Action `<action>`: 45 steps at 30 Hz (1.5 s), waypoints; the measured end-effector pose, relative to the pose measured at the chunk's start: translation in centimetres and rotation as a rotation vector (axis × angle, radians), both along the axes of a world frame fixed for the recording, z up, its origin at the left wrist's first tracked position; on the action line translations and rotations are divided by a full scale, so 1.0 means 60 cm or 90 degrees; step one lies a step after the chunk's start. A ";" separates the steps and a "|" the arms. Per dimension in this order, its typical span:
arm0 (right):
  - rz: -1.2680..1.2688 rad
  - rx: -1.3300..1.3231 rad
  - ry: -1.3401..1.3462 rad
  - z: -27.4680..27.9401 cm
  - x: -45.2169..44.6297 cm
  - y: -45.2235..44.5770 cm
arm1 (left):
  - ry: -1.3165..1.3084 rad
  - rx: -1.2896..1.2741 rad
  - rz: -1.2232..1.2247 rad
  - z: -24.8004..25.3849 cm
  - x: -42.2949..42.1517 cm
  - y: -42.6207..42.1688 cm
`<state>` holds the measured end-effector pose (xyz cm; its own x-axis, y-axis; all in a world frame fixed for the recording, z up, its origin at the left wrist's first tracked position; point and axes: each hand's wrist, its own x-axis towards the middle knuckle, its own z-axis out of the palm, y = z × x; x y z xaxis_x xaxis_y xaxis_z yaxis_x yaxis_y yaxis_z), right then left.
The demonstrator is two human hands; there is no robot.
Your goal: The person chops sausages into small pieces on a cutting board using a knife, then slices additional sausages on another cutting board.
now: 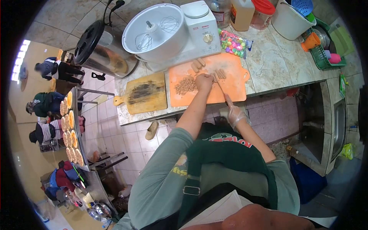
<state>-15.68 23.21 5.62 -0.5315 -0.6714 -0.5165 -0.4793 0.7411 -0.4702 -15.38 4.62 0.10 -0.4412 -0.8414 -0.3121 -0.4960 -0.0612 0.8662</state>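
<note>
My right hand (237, 115), in a clear plastic glove, is wrapped around the dark handle of a knife (220, 86). Its blade points away from me, over an orange cutting board (235, 90). Beside the blade, my bare left hand (205, 82) is closed low over the board; whatever its fingers press on is hidden. A pile of small chopped sausage pieces (185, 85) lies left of that hand. Whole sausages (198, 64) rest near the board's far edge, and a few sausage strips (220, 74) lie right of the blade.
A wooden board (147, 94) lies to the left. Behind stand a white mixer (157, 34) and a bag of colourful candies (234, 44). Jars, a bucket (289, 23) and a green dish rack (326, 57) line the back right. People stand beyond a table of round flat breads (71, 132).
</note>
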 end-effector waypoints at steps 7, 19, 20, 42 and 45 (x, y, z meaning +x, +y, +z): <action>0.021 -0.010 0.067 0.009 -0.017 -0.046 | -0.048 -0.052 -0.026 -0.002 -0.002 -0.003; 0.020 0.023 0.046 -0.025 0.001 -0.010 | -0.064 -0.084 -0.054 0.008 0.002 -0.002; 0.020 0.023 0.047 -0.019 0.003 -0.007 | -0.063 -0.084 -0.054 0.006 0.002 -0.001; 0.043 -0.068 0.026 -0.018 -0.053 -0.063 | -0.025 -0.131 -0.029 -0.001 0.005 0.005; 0.049 -0.059 0.028 0.004 -0.048 -0.064 | -0.021 -0.145 -0.030 0.003 0.005 0.009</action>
<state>-18.58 19.39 5.87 -0.4973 -0.7547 -0.4279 -0.5553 0.6558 -0.5114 -15.10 5.17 0.31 -0.4749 -0.8703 -0.1307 -0.5216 0.1587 0.8383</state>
